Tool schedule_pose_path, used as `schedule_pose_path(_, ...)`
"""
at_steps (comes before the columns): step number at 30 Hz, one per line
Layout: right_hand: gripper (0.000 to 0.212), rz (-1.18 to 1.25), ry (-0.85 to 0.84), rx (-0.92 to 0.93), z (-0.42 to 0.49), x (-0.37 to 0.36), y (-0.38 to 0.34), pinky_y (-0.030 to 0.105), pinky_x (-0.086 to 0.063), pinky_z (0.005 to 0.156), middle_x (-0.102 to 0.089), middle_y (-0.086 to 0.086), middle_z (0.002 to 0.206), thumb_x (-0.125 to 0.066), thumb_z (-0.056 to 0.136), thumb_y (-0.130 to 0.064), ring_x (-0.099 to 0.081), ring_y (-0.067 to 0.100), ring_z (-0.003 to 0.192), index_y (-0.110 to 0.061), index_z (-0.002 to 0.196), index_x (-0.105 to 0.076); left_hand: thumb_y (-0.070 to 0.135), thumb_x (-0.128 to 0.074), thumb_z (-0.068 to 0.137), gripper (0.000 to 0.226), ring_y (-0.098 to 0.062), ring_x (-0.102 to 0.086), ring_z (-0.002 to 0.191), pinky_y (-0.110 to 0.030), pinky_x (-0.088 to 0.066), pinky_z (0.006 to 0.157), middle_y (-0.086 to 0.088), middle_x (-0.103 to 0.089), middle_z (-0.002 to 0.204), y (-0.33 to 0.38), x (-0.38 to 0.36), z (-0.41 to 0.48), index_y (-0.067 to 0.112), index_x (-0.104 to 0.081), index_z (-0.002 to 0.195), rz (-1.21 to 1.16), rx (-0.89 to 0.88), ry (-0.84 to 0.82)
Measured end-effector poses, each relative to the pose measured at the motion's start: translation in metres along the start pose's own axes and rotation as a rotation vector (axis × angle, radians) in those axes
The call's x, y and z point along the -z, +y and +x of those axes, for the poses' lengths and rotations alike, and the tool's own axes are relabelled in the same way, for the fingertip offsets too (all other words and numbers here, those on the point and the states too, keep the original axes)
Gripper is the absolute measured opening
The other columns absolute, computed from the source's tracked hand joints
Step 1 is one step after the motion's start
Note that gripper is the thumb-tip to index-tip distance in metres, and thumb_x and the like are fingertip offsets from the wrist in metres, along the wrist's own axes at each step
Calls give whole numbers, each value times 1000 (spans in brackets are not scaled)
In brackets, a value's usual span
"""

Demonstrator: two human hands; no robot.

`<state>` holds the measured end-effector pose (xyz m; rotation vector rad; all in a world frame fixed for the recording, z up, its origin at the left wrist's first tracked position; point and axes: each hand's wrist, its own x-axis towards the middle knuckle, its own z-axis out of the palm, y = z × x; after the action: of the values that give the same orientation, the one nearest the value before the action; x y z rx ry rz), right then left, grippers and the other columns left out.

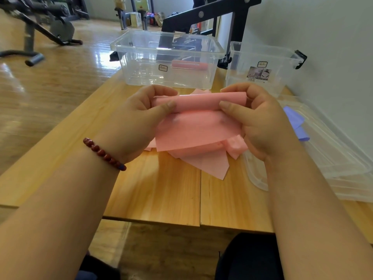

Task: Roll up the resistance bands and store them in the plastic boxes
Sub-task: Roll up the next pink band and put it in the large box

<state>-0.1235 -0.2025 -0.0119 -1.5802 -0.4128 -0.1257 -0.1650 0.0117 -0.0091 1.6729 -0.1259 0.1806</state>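
A pink resistance band is held above the wooden table, its top edge rolled into a short tube. My left hand pinches the roll's left end between thumb and fingers. My right hand pinches the right end the same way. The loose remainder of the band hangs down and lies crumpled on the table. A clear plastic box stands behind, with one rolled pink band inside. A second clear box stands to its right. A purple band lies at the right.
Clear box lids lie on the table's right side against the white wall. Black gym equipment stands on the wooden floor to the left and behind the boxes. The table's near edge runs just past my forearms.
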Motion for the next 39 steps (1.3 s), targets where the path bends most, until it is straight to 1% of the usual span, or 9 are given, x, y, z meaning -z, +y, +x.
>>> schedule_pose_path(3,24,16,-1,24,0,1,0,30,-53,75,-65,-3,94,-71,77,-11,-62,16,89,-35,83,-70,41,-74,68,34,-31,-65,103,-55,-49,96,-11,-67,114,0,2,-1,34,-70,102,-60,28,-7)
schedule_pose_path(5,29,11,-1,30,0,1,1,29,-53,75,-65,-4,97,-69,77,-8,-62,16,91,-36,80,-69,36,-71,77,29,-35,-65,105,-60,-47,97,-16,-67,116,0,3,-1,28,-70,105,-43,32,-8)
schedule_pose_path(9,32,24,-36,6,-1,1,1,36,-57,79,-66,4,110,-69,77,-3,-64,19,97,-32,90,-65,31,-68,79,18,-21,-65,98,-46,-54,91,-5,-69,104,-3,2,1,31,-72,97,-31,-1,3)
schedule_pose_path(13,23,-51,-23,-59,-1,2,3,35,-58,78,-68,-2,106,-75,84,-18,-66,16,97,-28,103,-67,28,-68,74,18,-30,-63,106,-51,-52,96,-8,-66,113,-6,2,2,38,-74,88,-14,-25,-10)
schedule_pose_path(21,26,-59,-25,58,-1,0,4,35,-56,84,-71,-7,99,-76,78,-8,-66,15,97,-34,80,-72,22,-75,84,13,-28,-67,105,-37,-57,82,-9,-68,114,-7,0,2,32,-77,91,-54,14,32)
schedule_pose_path(27,29,-8,-71,-96,-1,1,5,38,-59,80,-64,0,114,-74,77,-24,-65,22,104,-33,105,-69,26,-74,71,16,-26,-67,105,-47,-56,92,-9,-70,113,-6,1,0,30,-78,86,-64,-26,63)
schedule_pose_path(30,21,-12,-49,-84,-2,-1,6,32,-57,82,-65,5,111,-71,86,-8,-66,25,104,-26,97,-72,29,-78,67,23,-22,-67,107,-43,-56,92,-5,-70,114,-7,1,0,31,-77,91,-54,-40,57)
schedule_pose_path(34,31,-2,-46,-17,-4,-2,3,34,-58,86,-67,-1,102,-68,84,6,-66,19,102,-24,90,-72,31,-80,66,46,-19,-69,105,-38,-56,88,-2,-70,114,-7,2,1,28,-68,110,-108,15,14)
schedule_pose_path(39,31,-21,-65,-37,-2,-1,5,39,-57,84,-67,-3,106,-71,72,-8,-65,18,97,-33,90,-71,34,-76,72,21,-20,-68,103,-41,-57,89,-2,-69,113,-7,-1,0,33,-77,93,19,-24,71)
